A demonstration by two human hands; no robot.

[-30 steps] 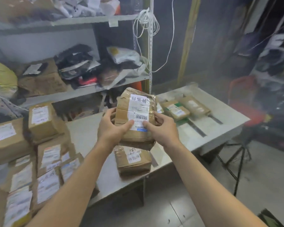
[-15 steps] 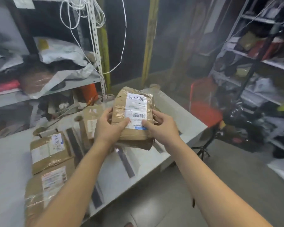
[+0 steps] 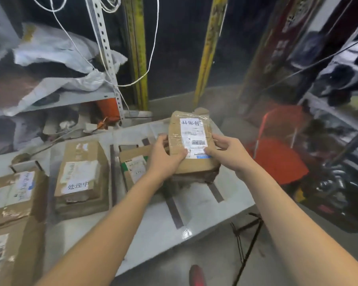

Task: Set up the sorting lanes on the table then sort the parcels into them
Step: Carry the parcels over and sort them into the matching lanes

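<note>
1. Taped cardboard parcel [image 3: 191, 141] — held above the far right corner of the table [image 3: 159, 230], white label up, tilted toward the camera.
2. Left hand [image 3: 165, 156] — fingers curled round the parcel's left edge, thumb across the top face.
3. Right hand [image 3: 228, 150] — fingers closed on the right edge, thumb on the label.
4. Dark tape strips [image 3: 174, 209] — lane lines running from far edge to near edge.
5. Labelled box [image 3: 80, 174] — lying flat in the lane left of the hands.
6. Red chair [image 3: 277, 159] — beyond the table's right edge.

Both hands, left [image 3: 167, 156] and right [image 3: 228, 152], hold a taped parcel [image 3: 191, 145] above the table [image 3: 153, 230]
</note>
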